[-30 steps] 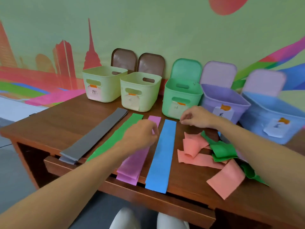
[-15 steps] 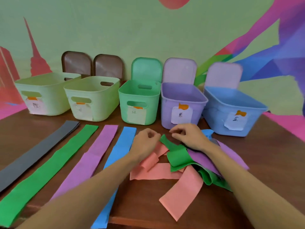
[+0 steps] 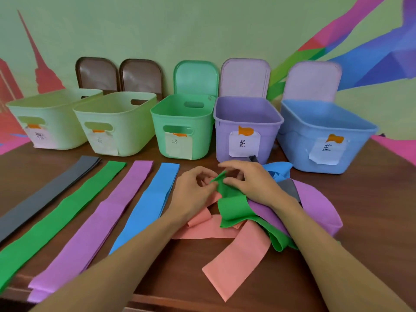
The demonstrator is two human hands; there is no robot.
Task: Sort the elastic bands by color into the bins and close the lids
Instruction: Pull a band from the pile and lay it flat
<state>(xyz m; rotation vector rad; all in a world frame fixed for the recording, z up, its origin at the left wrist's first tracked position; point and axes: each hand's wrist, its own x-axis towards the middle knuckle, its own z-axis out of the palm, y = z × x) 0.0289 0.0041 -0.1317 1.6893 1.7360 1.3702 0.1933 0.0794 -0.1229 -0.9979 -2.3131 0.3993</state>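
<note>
A tangled pile of elastic bands lies on the table in front of the purple bin [image 3: 245, 129]: a green band [image 3: 231, 206] on top, salmon bands [image 3: 238, 255], purple [image 3: 319, 208], blue [image 3: 279, 170] and grey [image 3: 288, 188] ones. My left hand [image 3: 193, 192] and my right hand [image 3: 249, 179] both pinch the upper end of the green band. Four bands lie flat to the left: grey [image 3: 45, 194], green [image 3: 60, 217], purple [image 3: 101, 224], blue [image 3: 148, 203].
Five open bins stand in a row at the back: two pale green [image 3: 51, 122] [image 3: 121, 129], a green one [image 3: 180, 127], the purple one and a blue one [image 3: 324, 136]. Their lids lean against the painted wall. The table's front edge [image 3: 157, 300] is close.
The view has swung right and closer to the pile. Both hands moved from above the flat bands onto the pile and took hold of the green band's end.
</note>
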